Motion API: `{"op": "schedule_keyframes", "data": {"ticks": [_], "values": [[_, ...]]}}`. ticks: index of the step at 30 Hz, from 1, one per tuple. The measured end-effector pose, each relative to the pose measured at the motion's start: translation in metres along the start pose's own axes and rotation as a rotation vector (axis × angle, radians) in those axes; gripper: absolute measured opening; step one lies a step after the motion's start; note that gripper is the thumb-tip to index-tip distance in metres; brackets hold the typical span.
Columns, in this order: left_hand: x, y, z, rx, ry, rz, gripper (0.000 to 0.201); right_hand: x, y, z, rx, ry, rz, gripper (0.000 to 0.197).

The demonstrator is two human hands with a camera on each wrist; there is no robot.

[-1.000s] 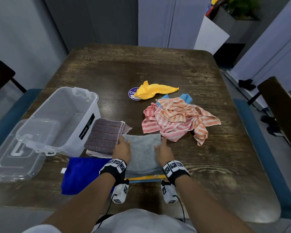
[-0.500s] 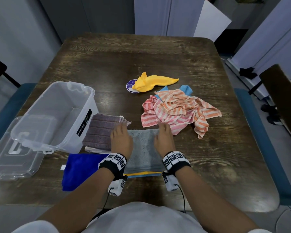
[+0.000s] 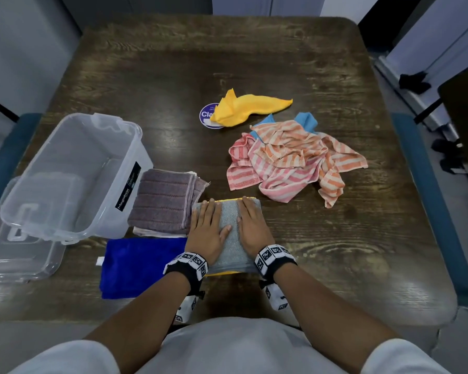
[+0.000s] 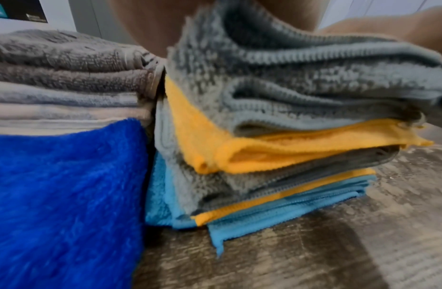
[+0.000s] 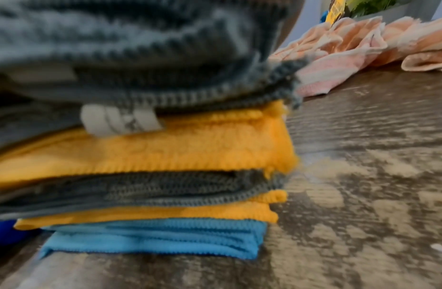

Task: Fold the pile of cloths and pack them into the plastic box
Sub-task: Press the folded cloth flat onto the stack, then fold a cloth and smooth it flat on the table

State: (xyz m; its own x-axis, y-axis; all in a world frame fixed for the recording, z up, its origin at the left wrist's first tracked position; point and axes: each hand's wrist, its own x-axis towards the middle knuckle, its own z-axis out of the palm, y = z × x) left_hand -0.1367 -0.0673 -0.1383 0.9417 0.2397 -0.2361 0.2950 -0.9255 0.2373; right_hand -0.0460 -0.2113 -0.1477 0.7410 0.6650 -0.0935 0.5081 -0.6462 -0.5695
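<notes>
Head: left hand, right hand flatter

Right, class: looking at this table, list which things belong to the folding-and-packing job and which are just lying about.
Job:
grey cloth under left hand and right hand
folded stack beneath
brown folded cloths
dark blue cloth
striped pile
loose yellow cloth
plastic box
lid

Lying about:
round sticker
chair
dark things on floor

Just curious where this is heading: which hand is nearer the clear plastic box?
Left. The left hand lies flat on the grey cloth's box-side half, the brown folded stack between it and the plastic box; the right hand lies on the far half.
</notes>
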Motion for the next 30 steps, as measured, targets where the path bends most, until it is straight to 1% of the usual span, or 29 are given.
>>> {"op": "schedule_keyframes", "data": {"ticks": [7,13,19,21,23,24,26,28,30], "values": [[0.011,-0.005,0.012,0.02,-0.002,0.01,0.072,0.004,0.009,0.014,-0.062,0.055,-0.001,0.052],[0.019,-0.005,0.014,0.028,-0.056,0.004,0.074,0.011,0.017,0.022,-0.138,0.078,-0.015,0.052],[0.018,-0.004,0.009,0.045,-0.078,0.012,0.076,0.01,0.016,0.021,-0.128,0.075,-0.017,0.052],[0.019,-0.003,0.004,0.041,-0.091,0.013,0.079,0.011,0.015,0.016,-0.085,0.059,-0.02,0.051],[0.019,0.002,-0.004,0.057,-0.103,0.002,0.082,0.012,0.015,0.006,0.014,0.021,-0.033,0.051],[0.02,0.006,-0.01,0.07,-0.11,-0.006,0.081,0.013,0.016,-0.001,0.072,-0.009,-0.035,0.051],[0.025,0.015,-0.022,0.067,-0.123,-0.03,0.071,0.017,0.021,-0.022,0.19,-0.104,-0.021,0.047],[0.035,0.026,-0.034,0.041,-0.122,-0.027,0.069,0.029,0.03,-0.049,0.309,-0.18,0.036,0.038],[0.048,0.039,-0.044,0.019,-0.139,0.013,0.068,0.048,0.042,-0.077,0.43,-0.172,0.179,0.03]]}}
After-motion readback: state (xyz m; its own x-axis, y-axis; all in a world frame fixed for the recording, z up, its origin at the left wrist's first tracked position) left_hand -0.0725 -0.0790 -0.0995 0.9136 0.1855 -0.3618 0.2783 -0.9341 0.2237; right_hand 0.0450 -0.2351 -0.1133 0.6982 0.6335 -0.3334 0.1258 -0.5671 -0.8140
